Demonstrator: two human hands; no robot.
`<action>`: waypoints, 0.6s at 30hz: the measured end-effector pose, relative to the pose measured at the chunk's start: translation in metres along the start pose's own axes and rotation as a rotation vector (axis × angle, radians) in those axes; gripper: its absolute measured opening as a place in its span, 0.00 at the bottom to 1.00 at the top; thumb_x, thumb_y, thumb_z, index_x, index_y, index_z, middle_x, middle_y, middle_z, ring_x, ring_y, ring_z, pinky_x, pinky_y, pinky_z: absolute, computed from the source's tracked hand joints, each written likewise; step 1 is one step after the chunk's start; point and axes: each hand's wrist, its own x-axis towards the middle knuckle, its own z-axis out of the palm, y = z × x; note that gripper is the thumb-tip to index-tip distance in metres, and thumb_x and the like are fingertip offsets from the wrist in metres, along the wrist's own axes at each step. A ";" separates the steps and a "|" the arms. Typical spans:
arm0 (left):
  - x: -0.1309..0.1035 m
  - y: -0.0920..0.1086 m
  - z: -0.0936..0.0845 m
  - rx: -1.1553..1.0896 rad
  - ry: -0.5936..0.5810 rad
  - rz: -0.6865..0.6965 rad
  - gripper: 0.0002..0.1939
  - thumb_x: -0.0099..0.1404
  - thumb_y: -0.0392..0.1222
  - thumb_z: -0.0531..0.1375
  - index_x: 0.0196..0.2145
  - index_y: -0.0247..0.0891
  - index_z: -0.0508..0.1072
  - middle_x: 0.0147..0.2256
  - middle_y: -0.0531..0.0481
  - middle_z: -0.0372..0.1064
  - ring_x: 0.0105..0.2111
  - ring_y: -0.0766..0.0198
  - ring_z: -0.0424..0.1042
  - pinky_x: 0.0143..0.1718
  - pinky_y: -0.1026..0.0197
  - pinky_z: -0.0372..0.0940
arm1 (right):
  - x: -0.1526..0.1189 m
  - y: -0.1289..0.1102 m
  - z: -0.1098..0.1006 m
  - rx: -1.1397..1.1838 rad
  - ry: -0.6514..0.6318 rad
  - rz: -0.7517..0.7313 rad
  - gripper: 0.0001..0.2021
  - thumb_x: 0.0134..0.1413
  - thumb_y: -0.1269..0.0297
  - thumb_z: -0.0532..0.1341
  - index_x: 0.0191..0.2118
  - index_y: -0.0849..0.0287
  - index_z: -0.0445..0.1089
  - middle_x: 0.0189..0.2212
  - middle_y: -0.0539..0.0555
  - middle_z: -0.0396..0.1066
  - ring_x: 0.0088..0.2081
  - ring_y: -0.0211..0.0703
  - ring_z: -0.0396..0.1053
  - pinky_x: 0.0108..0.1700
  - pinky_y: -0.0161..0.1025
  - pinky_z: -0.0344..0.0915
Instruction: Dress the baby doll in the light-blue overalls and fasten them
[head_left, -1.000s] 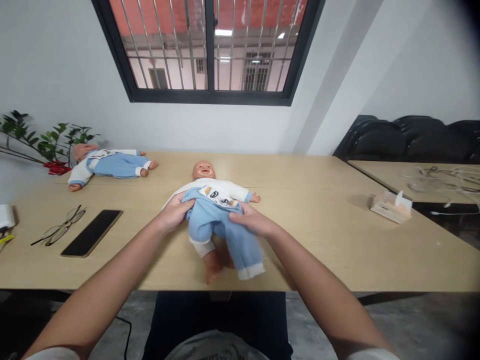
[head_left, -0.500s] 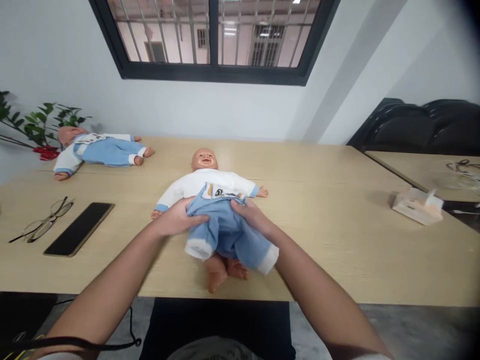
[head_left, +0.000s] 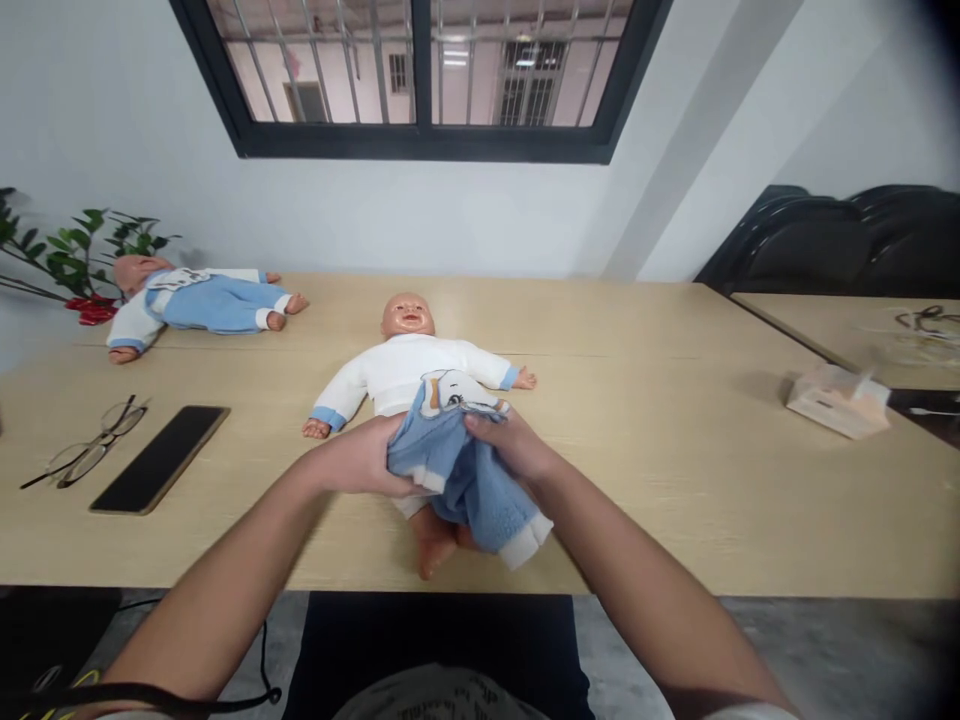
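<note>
Both my hands hold a pair of blue doll overalls (head_left: 480, 480) with white cuffs and a cartoon face on the bib. My left hand (head_left: 367, 455) grips the left side, its fingers partly hidden by the cloth. On the other side my right hand (head_left: 514, 435) pinches the fabric near the bib, thumb on top. Beneath the overalls a baby doll (head_left: 409, 365) lies on its back in a white top with blue cuffs. Its head points away from me. The bare feet stick out below the cloth, while the overalls cover much of the lower body.
A second doll (head_left: 217, 303), dressed in blue and white, lies at the back left beside a plant (head_left: 82, 245). Glasses (head_left: 94, 445) and a black phone (head_left: 161, 460) rest on the table (head_left: 675, 450) at left. A tissue pack (head_left: 840, 400) stands at right.
The overalls have shifted slightly right, and their left leg is now bunched up in my left hand. More of the doll's white top shows. The doll stays in place.
</note>
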 end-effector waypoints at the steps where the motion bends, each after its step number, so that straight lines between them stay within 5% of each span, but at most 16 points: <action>1: -0.001 -0.001 -0.001 -0.005 0.001 -0.007 0.28 0.57 0.46 0.70 0.55 0.39 0.75 0.48 0.46 0.78 0.49 0.48 0.76 0.52 0.51 0.71 | -0.001 0.001 0.002 0.034 0.000 0.012 0.23 0.53 0.52 0.73 0.51 0.57 0.76 0.45 0.55 0.80 0.46 0.50 0.78 0.58 0.51 0.70; 3: -0.002 -0.005 0.000 -0.093 0.028 -0.001 0.19 0.64 0.46 0.64 0.51 0.37 0.77 0.44 0.46 0.79 0.44 0.52 0.77 0.46 0.55 0.72 | -0.004 0.000 0.006 0.061 -0.037 0.041 0.23 0.52 0.53 0.74 0.51 0.57 0.76 0.45 0.56 0.80 0.46 0.49 0.78 0.58 0.49 0.70; 6: -0.004 -0.013 0.007 -0.270 0.111 0.049 0.23 0.66 0.52 0.63 0.53 0.35 0.75 0.43 0.44 0.79 0.40 0.54 0.77 0.41 0.57 0.73 | -0.009 -0.008 0.008 0.036 -0.133 0.115 0.26 0.51 0.53 0.74 0.53 0.59 0.74 0.48 0.57 0.79 0.48 0.49 0.78 0.59 0.49 0.69; 10: -0.006 -0.008 0.022 -0.220 0.108 0.129 0.26 0.68 0.49 0.62 0.60 0.38 0.69 0.51 0.41 0.77 0.49 0.51 0.76 0.51 0.52 0.71 | -0.018 -0.015 -0.001 0.014 -0.234 0.252 0.29 0.53 0.42 0.70 0.53 0.60 0.74 0.50 0.59 0.78 0.49 0.49 0.77 0.60 0.47 0.68; 15: -0.024 0.041 0.037 0.270 -0.071 0.189 0.25 0.66 0.40 0.62 0.60 0.43 0.69 0.60 0.41 0.68 0.60 0.46 0.67 0.61 0.46 0.63 | -0.024 -0.014 -0.014 0.012 -0.378 0.450 0.47 0.54 0.20 0.43 0.40 0.65 0.76 0.33 0.62 0.79 0.38 0.52 0.79 0.43 0.46 0.76; 18: -0.047 0.073 0.055 0.435 -0.150 0.286 0.14 0.69 0.43 0.60 0.52 0.44 0.74 0.48 0.45 0.75 0.51 0.52 0.71 0.55 0.52 0.67 | -0.016 -0.017 -0.006 -0.119 -0.481 0.408 0.48 0.58 0.23 0.38 0.39 0.67 0.75 0.30 0.63 0.78 0.34 0.51 0.78 0.33 0.42 0.75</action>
